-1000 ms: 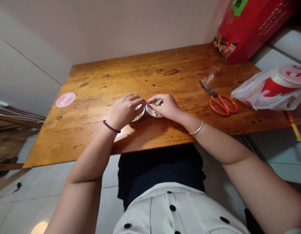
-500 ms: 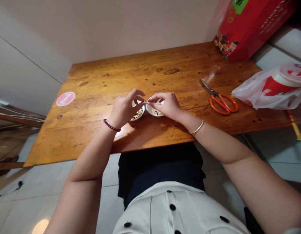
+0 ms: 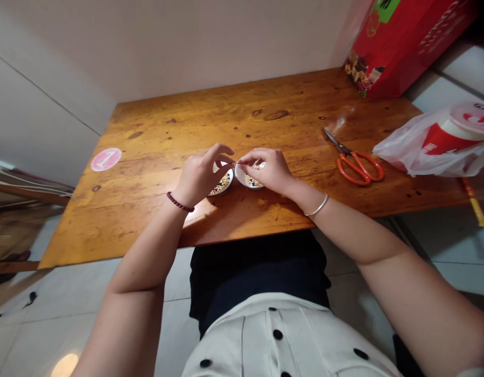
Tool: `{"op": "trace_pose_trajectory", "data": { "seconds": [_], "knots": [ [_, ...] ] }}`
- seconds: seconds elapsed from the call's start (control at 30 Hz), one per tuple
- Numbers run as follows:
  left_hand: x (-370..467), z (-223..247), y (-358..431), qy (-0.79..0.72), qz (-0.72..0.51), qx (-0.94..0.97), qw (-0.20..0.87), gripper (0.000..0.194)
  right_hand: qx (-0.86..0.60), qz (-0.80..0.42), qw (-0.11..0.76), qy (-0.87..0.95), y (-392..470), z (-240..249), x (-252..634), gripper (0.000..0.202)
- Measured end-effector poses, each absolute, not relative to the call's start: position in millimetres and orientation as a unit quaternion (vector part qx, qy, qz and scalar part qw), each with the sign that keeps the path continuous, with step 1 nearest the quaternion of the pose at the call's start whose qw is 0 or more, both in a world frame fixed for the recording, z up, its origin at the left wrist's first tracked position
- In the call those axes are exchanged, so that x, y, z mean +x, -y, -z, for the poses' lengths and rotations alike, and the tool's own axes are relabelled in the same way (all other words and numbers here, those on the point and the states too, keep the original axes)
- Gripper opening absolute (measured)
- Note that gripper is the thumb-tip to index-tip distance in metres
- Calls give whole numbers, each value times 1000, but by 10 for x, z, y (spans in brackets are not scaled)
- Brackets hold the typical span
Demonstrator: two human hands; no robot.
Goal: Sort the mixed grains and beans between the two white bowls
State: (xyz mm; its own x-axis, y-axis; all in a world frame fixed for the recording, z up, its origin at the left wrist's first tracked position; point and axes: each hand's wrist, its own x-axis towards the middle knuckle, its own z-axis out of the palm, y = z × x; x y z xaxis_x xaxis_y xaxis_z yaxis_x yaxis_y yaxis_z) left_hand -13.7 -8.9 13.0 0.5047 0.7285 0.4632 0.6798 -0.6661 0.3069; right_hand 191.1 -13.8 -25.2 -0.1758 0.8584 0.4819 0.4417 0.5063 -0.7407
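My left hand, with a dark beaded bracelet at the wrist, is held over the left white bowl. Its thumb and a finger are pinched together. My right hand pinches too, above the right white bowl, and its fingertips meet those of the left. Whatever lies between the fingertips is too small to make out. Both bowls contain small pale and dark beads or beans, and each is partly hidden by a hand. A silver bangle circles my right wrist.
Orange-handled scissors lie to the right on the wooden table. Beyond them is a red-and-white cup inside a clear plastic bag. A large red bag stands at the back right. A round pink number 1 sticker is on the left.
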Motion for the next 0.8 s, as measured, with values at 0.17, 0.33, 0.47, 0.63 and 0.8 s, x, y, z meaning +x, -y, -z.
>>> {"op": "trace_pose_trajectory", "data": {
  "seconds": [0.17, 0.33, 0.47, 0.63, 0.8],
  "knots": [
    [-137, -138, 92, -400, -293, 867, 45, 22, -435, -213, 472, 737, 142, 254, 1909, 10],
    [-142, -135, 91, -407, -286, 866, 43, 23, -445, -211, 470, 732, 153, 241, 1900, 9],
    [-143, -130, 93, -406, -277, 870, 44, 24, -441, -212, 471, 734, 152, 241, 1901, 10],
    [-137, -141, 102, -398, -275, 874, 43, 25, -431, -195, 469, 746, 142, 260, 1911, 9],
    [-131, -147, 105, -396, -276, 875, 49, 25, -432, -187, 457, 755, 135, 277, 1919, 8]
  ]
}}
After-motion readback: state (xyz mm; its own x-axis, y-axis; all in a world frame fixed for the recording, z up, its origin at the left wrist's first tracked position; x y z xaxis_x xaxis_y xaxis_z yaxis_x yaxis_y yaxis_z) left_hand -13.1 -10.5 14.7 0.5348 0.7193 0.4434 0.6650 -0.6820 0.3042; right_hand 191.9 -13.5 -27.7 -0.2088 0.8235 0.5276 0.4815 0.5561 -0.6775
